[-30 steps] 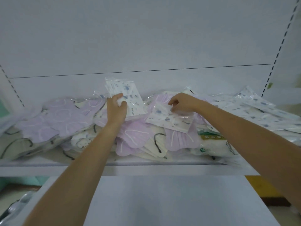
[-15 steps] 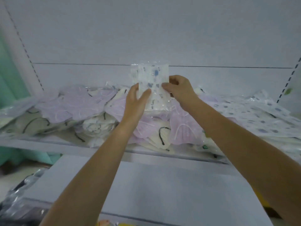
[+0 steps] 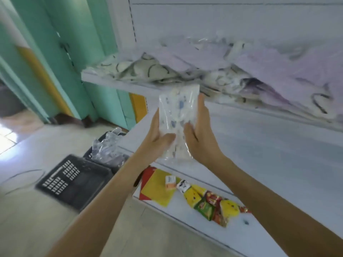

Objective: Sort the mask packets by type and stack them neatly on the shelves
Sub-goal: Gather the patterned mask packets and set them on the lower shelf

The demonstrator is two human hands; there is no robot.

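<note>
Packet [image 3: 179,117], white with blue specks, is standing upright in mid-air in front of the upper shelf's [image 3: 115,83] front edge. Left of it, a crate [image 3: 74,180] is sitting on the floor. The left hand [image 3: 157,138] is grasping the packet's left side and the right hand [image 3: 199,130] its right side. A mask pile [image 3: 259,71] is lying along the upper shelf.

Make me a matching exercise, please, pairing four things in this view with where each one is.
Things:
1. blue-patterned mask packet
2. purple mask packets
3. black crate
4. snack packets

Places:
A. on the floor
B. held between the left hand and the right hand
C. on the lowest visible shelf
D. piled on the upper shelf

Pairs: 1-B, 2-D, 3-A, 4-C
</note>
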